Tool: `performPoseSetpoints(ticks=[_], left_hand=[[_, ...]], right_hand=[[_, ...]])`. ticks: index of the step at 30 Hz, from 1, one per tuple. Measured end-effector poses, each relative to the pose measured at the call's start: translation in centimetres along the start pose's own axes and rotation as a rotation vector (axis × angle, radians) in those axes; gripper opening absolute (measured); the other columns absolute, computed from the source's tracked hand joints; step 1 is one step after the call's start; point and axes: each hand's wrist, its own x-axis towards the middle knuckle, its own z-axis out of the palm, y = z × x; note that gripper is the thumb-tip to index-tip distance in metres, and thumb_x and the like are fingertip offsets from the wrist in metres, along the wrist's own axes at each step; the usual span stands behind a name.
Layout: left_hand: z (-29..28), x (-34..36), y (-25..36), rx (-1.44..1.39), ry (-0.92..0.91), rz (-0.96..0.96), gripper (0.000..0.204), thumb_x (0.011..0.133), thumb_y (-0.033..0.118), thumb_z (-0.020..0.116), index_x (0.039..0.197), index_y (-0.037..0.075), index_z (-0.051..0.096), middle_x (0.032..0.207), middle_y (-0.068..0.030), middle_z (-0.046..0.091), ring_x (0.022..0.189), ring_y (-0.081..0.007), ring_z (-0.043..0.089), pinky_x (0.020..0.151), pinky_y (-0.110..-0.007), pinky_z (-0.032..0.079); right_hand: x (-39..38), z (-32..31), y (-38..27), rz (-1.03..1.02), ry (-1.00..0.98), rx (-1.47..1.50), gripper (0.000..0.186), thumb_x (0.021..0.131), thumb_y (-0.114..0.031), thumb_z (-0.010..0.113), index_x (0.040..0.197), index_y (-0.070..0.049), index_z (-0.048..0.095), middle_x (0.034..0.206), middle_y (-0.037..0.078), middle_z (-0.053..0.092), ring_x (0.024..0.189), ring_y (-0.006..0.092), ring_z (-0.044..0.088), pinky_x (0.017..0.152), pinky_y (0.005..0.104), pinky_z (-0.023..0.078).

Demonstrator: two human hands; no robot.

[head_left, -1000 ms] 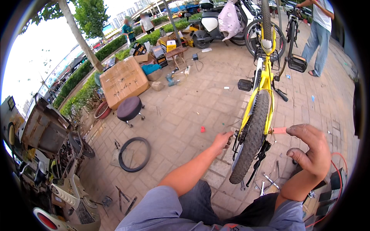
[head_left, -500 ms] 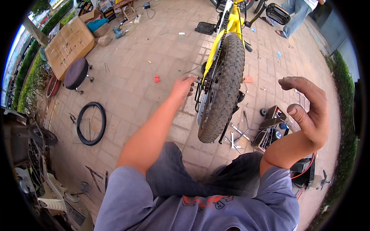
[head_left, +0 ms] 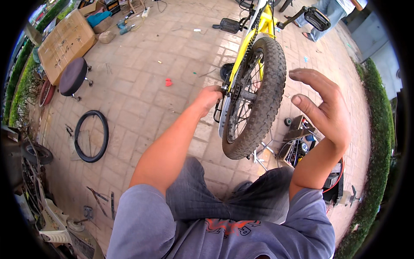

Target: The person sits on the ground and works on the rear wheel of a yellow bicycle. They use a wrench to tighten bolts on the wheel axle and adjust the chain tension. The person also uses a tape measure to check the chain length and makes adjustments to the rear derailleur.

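Note:
A yellow bicycle [head_left: 268, 22] stands before me, its knobby rear tire [head_left: 274, 86] toward me. On the left side of the wheel, my left hand [head_left: 209, 98] is closed at the rear end of the frame, by the axle. Part of its fingers is hidden there. My right hand [head_left: 330, 103] is raised to the right of the tire, thumb and fingers apart and curved, holding nothing. Its fingertips come close to the tread without a clear sign of touching. Spokes and the hub [head_left: 248, 96] show on the wheel's left face. A black pedal [head_left: 230, 26] sticks out farther forward.
Wrenches [head_left: 258, 159] and an open toolbox [head_left: 297, 144] lie right of the wheel. A loose black tire [head_left: 91, 136], a round stool [head_left: 73, 77] and a large cardboard box [head_left: 67, 45] are at left. A person in jeans [head_left: 325, 13] stands far right; a hedge [head_left: 375, 129] lines the right side.
The rear wheel has turned and tilted, so more of its left face and spokes shows. My right hand has moved left toward the tire. My left hand stays by the axle.

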Motion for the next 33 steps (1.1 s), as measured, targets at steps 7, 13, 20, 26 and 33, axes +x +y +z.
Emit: performPoseSetpoints(ticks=[7,13,20,26,33], left_hand=[[-0.5,0.0,-0.9,-0.061,-0.08,0.062,0.017,0.09,0.011,0.052,0.103,0.003,0.06,0.099,-0.0036,0.063,0.087,-0.0106,0.057,0.076,-0.025,0.045],[-0.5,0.2,-1.3,0.32,-0.017,0.213,0.016,0.092,0.009,0.05,0.104,0.001,0.057,0.09,-0.0036,0.063,0.078,-0.0108,0.054,0.068,-0.026,0.043],[-0.5,0.3,-1.5,0.208,-0.021,0.23,0.017,0.09,0.012,0.053,0.099,-0.001,0.059,0.088,-0.0067,0.064,0.082,-0.0142,0.056,0.076,-0.029,0.043],[-0.6,-0.5,-0.4,0.139,-0.105,0.117,0.021,0.089,0.011,0.054,0.106,-0.001,0.059,0.093,-0.0034,0.063,0.088,-0.0117,0.053,0.079,-0.028,0.041],[-1.4,0.1,-1.7,0.11,-0.157,0.211,0.027,0.086,0.007,0.057,0.112,0.0,0.054,0.104,-0.0068,0.061,0.095,-0.0135,0.054,0.083,-0.029,0.042]], right_hand=[[1.6,7.4,1.3,0.407,0.301,0.109,0.073,0.076,-0.038,0.073,0.128,0.005,0.044,0.13,0.025,0.045,0.113,0.0351,0.052,0.09,0.0391,0.046],[0.4,10.5,1.0,0.519,0.501,0.72,0.091,0.073,-0.032,0.078,0.138,0.008,0.027,0.12,0.022,0.051,0.1,0.0254,0.057,0.085,0.0336,0.048],[0.7,10.3,0.3,0.586,0.521,0.846,0.084,0.073,-0.019,0.074,0.138,0.008,0.028,0.122,0.024,0.049,0.106,0.0261,0.054,0.089,0.0334,0.045],[0.6,10.6,0.7,0.605,0.593,0.874,0.085,0.071,-0.018,0.076,0.136,0.009,0.029,0.117,0.021,0.053,0.101,0.0228,0.056,0.085,0.0321,0.048],[0.7,10.7,0.7,0.581,0.618,0.877,0.083,0.071,-0.018,0.076,0.135,0.011,0.031,0.117,0.021,0.053,0.1,0.0227,0.057,0.086,0.0321,0.047]])
